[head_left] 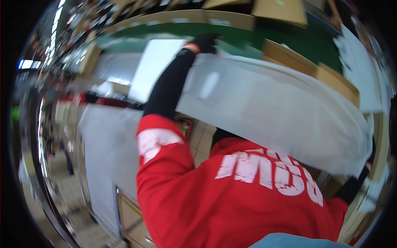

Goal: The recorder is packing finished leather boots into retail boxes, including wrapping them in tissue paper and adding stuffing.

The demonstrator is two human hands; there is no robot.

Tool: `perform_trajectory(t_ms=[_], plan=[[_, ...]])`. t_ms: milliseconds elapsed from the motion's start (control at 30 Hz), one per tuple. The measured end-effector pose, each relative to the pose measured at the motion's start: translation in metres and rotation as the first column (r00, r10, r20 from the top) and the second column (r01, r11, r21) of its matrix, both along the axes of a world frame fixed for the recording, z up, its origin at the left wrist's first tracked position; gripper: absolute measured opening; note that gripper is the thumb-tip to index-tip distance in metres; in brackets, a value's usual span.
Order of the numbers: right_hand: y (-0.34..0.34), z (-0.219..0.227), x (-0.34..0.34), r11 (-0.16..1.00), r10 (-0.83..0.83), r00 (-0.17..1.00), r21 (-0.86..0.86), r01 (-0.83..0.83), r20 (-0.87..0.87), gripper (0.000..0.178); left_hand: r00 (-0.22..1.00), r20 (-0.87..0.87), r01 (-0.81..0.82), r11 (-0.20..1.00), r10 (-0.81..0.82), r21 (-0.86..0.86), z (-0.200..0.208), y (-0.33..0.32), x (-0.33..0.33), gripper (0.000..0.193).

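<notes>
A large, translucent whitish sheet (pixel 264 103) stretches across in front of my body, with a pale oval patch near its left end. At its upper left corner, my left hand (pixel 204 43) in a black glove is closed on the edge; motion blurs the fingers. My right hand (pixel 367 168), also dark-covered, is at the sheet's lower right end, which is held up there. Most of its fingers are hidden behind the sheet and by the picture's rim.
Beyond the sheet lies a green surface (pixel 318 49) with open cardboard boxes (pixel 289 58). A white panel (pixel 155 62) is left of my forearm. White sheeting (pixel 107 144) drapes over a frame at left, near a metal rail (pixel 35 165). White sheets (pixel 359 70) stack at far right.
</notes>
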State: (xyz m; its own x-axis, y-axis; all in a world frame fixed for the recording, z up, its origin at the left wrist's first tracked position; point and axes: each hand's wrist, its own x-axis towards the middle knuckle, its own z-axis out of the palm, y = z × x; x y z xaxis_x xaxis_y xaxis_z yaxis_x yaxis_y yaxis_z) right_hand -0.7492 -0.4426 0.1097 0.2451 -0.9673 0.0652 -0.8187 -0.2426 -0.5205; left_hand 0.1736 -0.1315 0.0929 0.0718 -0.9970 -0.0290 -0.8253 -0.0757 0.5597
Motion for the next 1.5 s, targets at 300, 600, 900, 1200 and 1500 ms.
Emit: perform_trajectory(t_ms=[300, 600, 900, 1200, 1500], plan=[[0.02, 0.03, -0.072, 0.988, -0.107, 0.989, 0.118, 0.095, 0.103, 0.049, 0.899, 0.187, -0.405, 0.914, 0.396, 0.011, 0.026, 0.0, -0.017, 0.061], [-0.016, 0.034, -0.082, 0.99, -0.139, 0.969, 0.05, 0.131, 0.204, 0.044, 0.973, 0.099, -0.22, 0.971, 0.211, 0.096, -0.032, 0.002, -0.004, 0.09], [-0.097, 0.055, -0.144, 0.889, -0.317, 0.883, -0.434, 0.149, -0.347, 0.052, 0.93, 0.241, -0.119, 0.847, 0.277, -0.518, 0.056, 0.056, -0.178, 0.063], [0.041, 0.156, 0.145, 0.367, -0.776, 0.517, -0.925, -0.095, -0.361, 0.066, 0.951, -0.22, -0.27, 0.934, 0.219, -0.236, -0.037, 0.087, -0.278, 0.067], [0.084, -0.001, 0.201, 0.921, 0.017, 0.724, -0.271, -0.279, -0.689, 0.055, 0.823, -0.493, -0.262, 0.959, 0.283, 0.112, -0.031, 0.084, -0.276, 0.069]])
